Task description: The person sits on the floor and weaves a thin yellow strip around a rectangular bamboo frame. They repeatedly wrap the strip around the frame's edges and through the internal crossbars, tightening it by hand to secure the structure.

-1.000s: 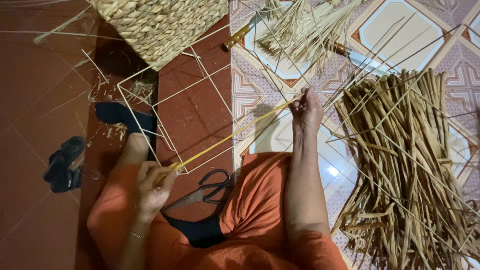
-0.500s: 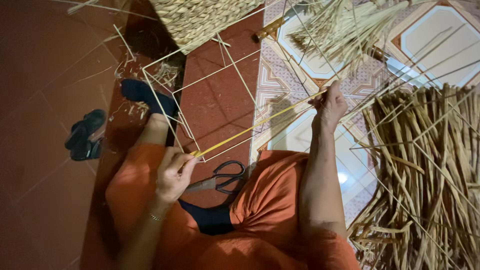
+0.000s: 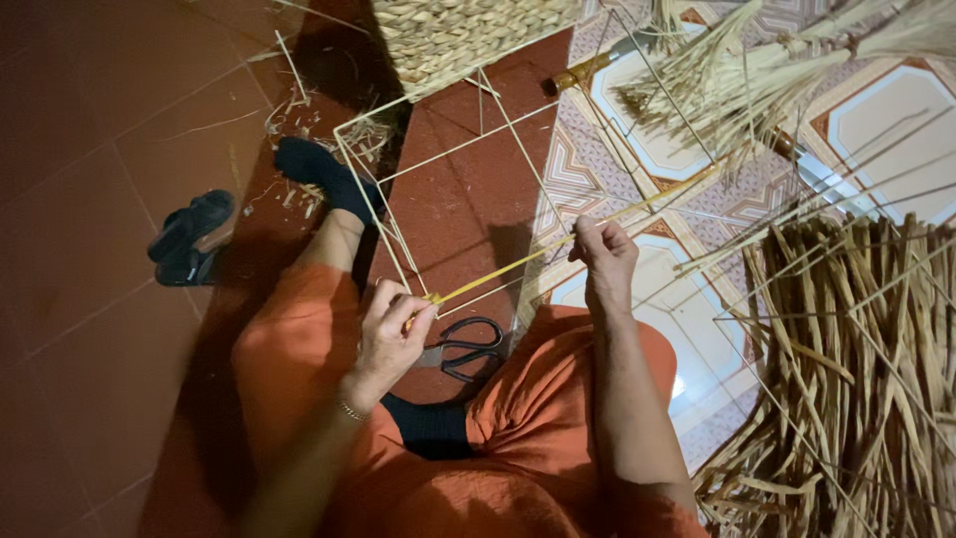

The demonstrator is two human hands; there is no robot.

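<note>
Scissors point(image 3: 466, 349) on floor by knees; straw pile point(image 3: 856, 369) at right | wire frame point(image 3: 448, 199) ahead | left hand point(image 3: 393, 334) pinches strand point(image 3: 558, 244) low end; right hand point(image 3: 602, 254) pinches it midway, raised.

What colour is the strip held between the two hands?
Pale yellow; the strip shows best in the head view.

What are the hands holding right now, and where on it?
One long yellow straw strip: the left hand pinches its near end, and the right hand grips it further along, around the middle.
</note>
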